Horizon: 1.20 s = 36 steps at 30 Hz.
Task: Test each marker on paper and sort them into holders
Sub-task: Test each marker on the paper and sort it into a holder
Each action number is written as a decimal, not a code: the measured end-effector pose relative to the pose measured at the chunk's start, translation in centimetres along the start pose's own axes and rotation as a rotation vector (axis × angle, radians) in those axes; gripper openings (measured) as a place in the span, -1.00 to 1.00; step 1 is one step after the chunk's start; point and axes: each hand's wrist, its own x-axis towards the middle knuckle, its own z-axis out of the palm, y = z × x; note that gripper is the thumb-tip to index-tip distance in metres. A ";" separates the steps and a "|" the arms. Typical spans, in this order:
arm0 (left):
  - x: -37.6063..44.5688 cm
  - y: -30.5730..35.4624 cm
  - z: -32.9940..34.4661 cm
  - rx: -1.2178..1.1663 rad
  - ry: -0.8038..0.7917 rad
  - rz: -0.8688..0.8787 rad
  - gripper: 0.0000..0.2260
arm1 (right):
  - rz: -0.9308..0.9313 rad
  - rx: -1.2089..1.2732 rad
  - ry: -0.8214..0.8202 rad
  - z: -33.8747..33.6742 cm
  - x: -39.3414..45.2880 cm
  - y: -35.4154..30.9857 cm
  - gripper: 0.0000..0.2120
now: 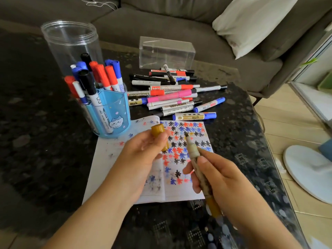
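You're mid-test on the gold marker (pixel 198 169) here. Your right hand (pixel 221 178) is wrapped around its barrel like a pen, tip up and hovering just over the paper (pixel 115 159), which is already packed with red, blue and black asterisks. Your left hand (pixel 143 155) is pinching the gold cap (pixel 158 131) it came off of, held above the page near the blue cat holder (pixel 115 114).

So the step is the scribble itself: drop the tip onto a bare patch and see if it lays ink. The nib looks dark and maybe dried out, hard to say through the blur. After that you'll need to recap and pick a holder: the blue one is crowded, the tall clear jar (pixel 70 44) behind it looks empty. Plenty left in the loose marker pile (pixel 172 94) on the bench (pixel 36 123) too.
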 end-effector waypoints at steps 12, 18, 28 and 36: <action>-0.4 -1.4 0.6 0.716 -0.065 0.255 -0.85 | 0.089 0.923 0.058 -3.6 -2.1 2.7 -0.68; 0.2 -2.7 1.9 0.781 -0.078 0.297 -0.80 | 0.000 0.012 0.322 -4.5 -1.5 4.5 -0.73; 0.1 -3.6 3.3 0.961 -0.127 0.358 -0.79 | 0.049 -0.101 0.363 -3.6 -0.8 5.5 -0.85; 0.0 -3.5 3.4 0.988 -0.119 0.343 -0.79 | 0.028 -0.171 0.340 -3.4 -0.7 5.7 -0.81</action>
